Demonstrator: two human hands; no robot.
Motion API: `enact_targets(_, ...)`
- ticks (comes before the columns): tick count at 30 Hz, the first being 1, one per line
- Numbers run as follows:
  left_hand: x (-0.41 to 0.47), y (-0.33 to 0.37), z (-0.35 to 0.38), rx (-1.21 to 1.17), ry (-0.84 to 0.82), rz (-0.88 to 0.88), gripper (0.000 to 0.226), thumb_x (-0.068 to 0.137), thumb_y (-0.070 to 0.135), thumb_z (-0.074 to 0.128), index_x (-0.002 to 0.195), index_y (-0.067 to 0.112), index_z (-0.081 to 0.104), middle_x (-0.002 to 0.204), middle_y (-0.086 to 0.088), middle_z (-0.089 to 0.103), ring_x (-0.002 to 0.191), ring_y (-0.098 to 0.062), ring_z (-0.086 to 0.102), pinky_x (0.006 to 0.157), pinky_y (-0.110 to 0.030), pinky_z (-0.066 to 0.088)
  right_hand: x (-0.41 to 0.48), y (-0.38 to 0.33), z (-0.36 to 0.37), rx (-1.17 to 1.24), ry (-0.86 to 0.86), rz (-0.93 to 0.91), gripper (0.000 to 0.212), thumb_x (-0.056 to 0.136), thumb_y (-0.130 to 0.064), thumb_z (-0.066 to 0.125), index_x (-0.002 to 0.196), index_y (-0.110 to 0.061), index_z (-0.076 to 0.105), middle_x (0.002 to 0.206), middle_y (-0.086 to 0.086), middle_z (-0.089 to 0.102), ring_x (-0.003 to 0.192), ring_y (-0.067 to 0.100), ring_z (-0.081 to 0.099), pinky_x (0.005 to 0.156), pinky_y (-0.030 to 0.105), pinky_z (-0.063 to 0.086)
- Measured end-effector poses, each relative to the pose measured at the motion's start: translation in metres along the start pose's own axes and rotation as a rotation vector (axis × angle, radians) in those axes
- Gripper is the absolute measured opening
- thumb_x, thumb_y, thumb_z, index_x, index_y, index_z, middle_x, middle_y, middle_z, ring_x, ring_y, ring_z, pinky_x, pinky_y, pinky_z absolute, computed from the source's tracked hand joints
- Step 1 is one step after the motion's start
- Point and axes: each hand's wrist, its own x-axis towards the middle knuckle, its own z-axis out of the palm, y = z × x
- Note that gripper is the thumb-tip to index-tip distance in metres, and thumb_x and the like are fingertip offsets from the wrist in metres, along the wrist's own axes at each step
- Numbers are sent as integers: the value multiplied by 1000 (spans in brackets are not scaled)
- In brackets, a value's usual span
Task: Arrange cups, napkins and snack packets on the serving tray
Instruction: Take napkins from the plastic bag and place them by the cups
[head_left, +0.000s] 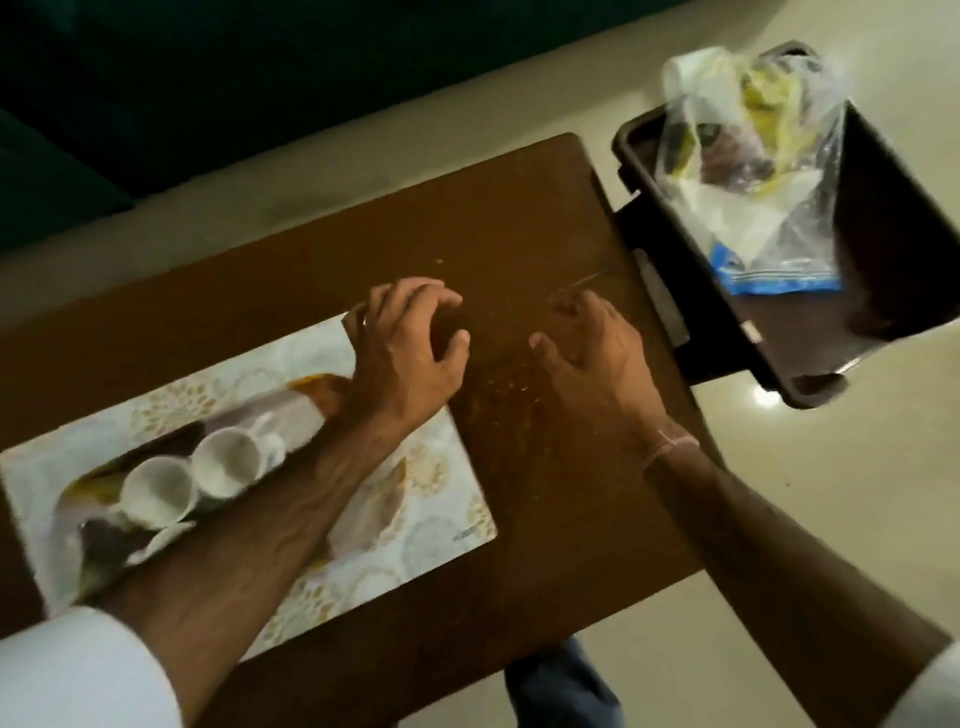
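Two white cups (192, 475) lie tilted side by side on a white and gold patterned tray (447, 519) at the table's left. My left forearm crosses over that tray. My left hand (405, 353) hovers at the tray's far right corner, fingers curled and apart, holding nothing. My right hand (592, 358) rests on the bare wood beside it, fingers spread, empty. A clear plastic bag of snack packets (748, 161) sits in a dark brown bin (883, 291) at the right, off the table.
The brown wooden table (519, 249) carries crumbs between my hands. The dark bin stands on a low dark stand on the pale tiled floor (805, 493). A dark green sofa (156, 93) runs behind the table.
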Motion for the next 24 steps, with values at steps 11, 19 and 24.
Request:
enact_targets(11,112,182,122,4,-157,358,36,77,39,65,111,28,61,118,5,59,114,-18,51,94,-35,32,48,161,-118,127,352,325,21,89,-30,66,108,-21,65,111,0,64,98,17,65,81,19,45)
enact_targets(19,169,244,160,498,-565,535,31,89,45,61,109,25,72,102,-4,70,102,-25,56,94,-45,38,48,229,-134,285,300,486,25,92,-29,65,116,-21,62,120,1,64,103,15,64,88,29,56)
enact_targets(24,184,252,160,557,-657,519,24,89,38,66,100,17,72,92,-8,65,83,-23,59,67,-35,49,45,240,-136,376,310,538,21,93,-29,64,113,-24,61,120,-2,64,102,13,65,81,22,54)
